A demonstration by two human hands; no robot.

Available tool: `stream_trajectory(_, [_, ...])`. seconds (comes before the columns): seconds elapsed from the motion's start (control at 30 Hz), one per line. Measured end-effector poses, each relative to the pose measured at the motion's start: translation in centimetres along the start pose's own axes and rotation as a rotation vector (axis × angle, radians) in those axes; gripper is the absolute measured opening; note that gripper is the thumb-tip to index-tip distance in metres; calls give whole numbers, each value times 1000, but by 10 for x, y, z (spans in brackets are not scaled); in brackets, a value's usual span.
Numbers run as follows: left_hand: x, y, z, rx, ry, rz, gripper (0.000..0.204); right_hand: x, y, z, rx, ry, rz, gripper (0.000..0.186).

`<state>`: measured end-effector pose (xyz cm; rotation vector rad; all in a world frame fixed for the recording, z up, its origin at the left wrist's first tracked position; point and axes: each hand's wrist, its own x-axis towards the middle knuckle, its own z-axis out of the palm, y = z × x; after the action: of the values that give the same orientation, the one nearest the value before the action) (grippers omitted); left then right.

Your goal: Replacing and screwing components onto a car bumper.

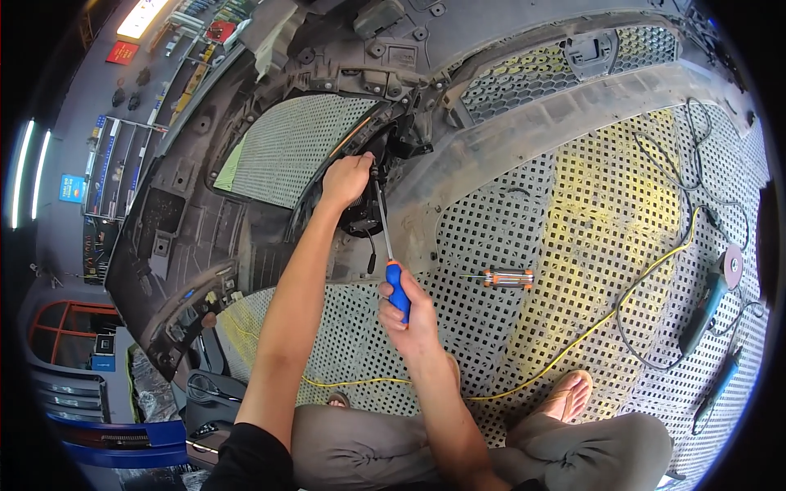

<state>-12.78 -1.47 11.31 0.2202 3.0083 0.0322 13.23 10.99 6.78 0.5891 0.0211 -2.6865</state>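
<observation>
I have the right fingers (pixel 388 312) clamped on the screwdriver (pixel 395 277); left fingers (pixel 365 161) at the black part (pixel 361 216), grip I can't tell.

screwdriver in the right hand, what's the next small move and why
Probably press the screwdriver lightly along its length to check that it is seated: the right hand has a closed grip on the blue handle, the far end reaches the black part beside the left hand, and I cannot tell there whether the tip is engaged.
</observation>
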Motion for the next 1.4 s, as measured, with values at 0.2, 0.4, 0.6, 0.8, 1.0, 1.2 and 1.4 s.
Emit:
stream_trajectory(0.2, [2,-5,0,-82,16,-7,52,3,9,-5,-16,-60,-20,37])
stream_trajectory(0.4, [-2,16,-8,46,-21,-44,53,3,10,10,-876,189,-426,39])
stream_trajectory(0.6, [-13,26,-12,-2,35,-29,52,4,4,-1,-108,18,-61,35])
stream_trajectory(0.8, [-8,13,-15,31,-49,97,49,6,5,2,60,-101,-5,34])
stream_trajectory(1.0, [-4,6,-11,99,-35,177,47,-4,8,21,-1208,286,-625,38])
stream_trajectory(1.2, [-6,6,-6,127,17,123,46,2,4,-1,-160,27,-121,41])
stream_trajectory(1.4, [-10,12,-7,121,14,88,36,8,6,-14,244,-177,75,33])
